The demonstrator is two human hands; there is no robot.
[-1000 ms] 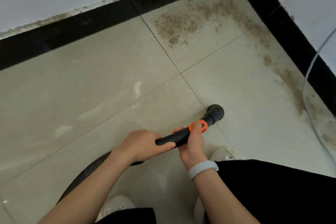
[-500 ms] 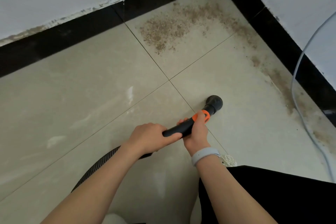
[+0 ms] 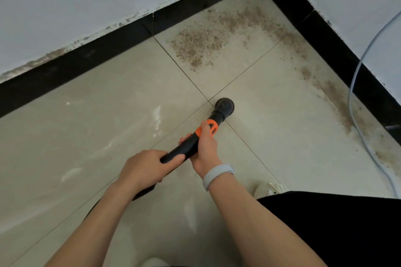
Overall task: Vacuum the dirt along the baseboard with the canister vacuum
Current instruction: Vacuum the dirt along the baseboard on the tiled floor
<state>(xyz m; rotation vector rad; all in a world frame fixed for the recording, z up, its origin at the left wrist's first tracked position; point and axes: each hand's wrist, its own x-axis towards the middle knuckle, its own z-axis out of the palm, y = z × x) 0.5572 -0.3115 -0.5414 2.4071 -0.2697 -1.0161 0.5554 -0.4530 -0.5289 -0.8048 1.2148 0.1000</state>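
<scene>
Both hands hold the black vacuum hose handle, which has an orange collar. My left hand grips its rear end; my right hand grips just behind the collar. The round black nozzle points down at the tile floor, right at the crossing of the grout lines. Brown dirt is spread in the corner ahead of it, and a band of dirt runs along the black baseboard on the right. The nozzle is well short of both patches.
A second black baseboard runs under the left wall. A thin pale cable loops down the right wall and across the floor beside the dirt. My black-clad knee and a pale shoe are at the lower right.
The nozzle and both hands have moved forward and a little left, from past the grout crossing onto it. The view has shifted closer to the corner.
</scene>
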